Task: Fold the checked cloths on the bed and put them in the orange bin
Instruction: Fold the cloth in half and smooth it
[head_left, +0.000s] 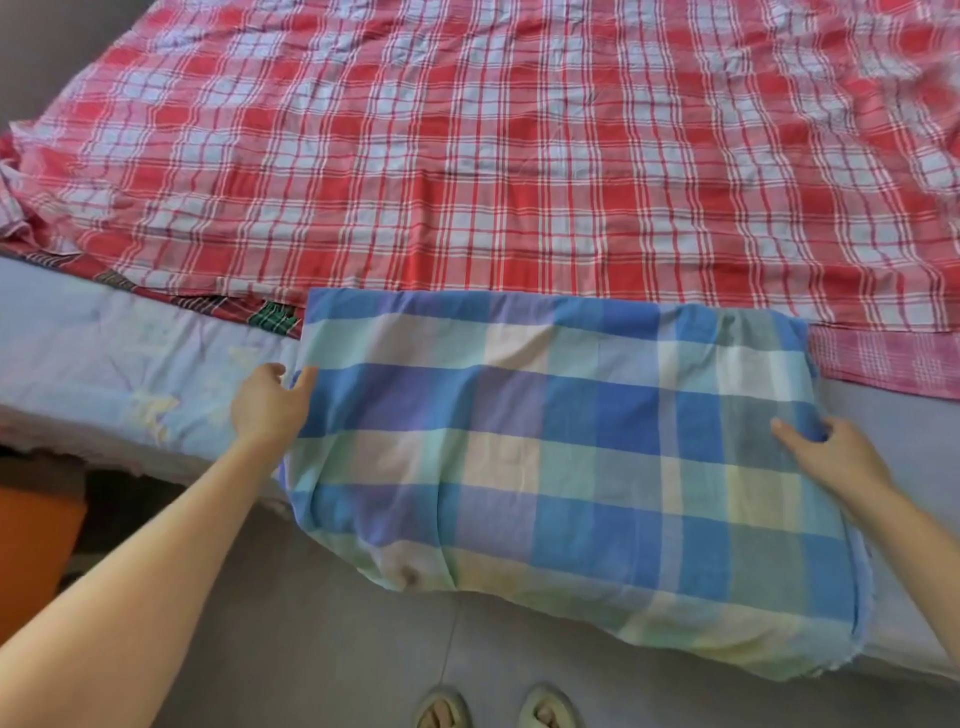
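Two hands flank the folded blue checked cloth (561, 447), which droops over the near edge of the bed (130, 364): the right hand (831, 457) pinches its right edge, the left hand (270, 405) touches its left edge, grip unclear. Soft, light and limp, it will likely sag unless held at both side edges.
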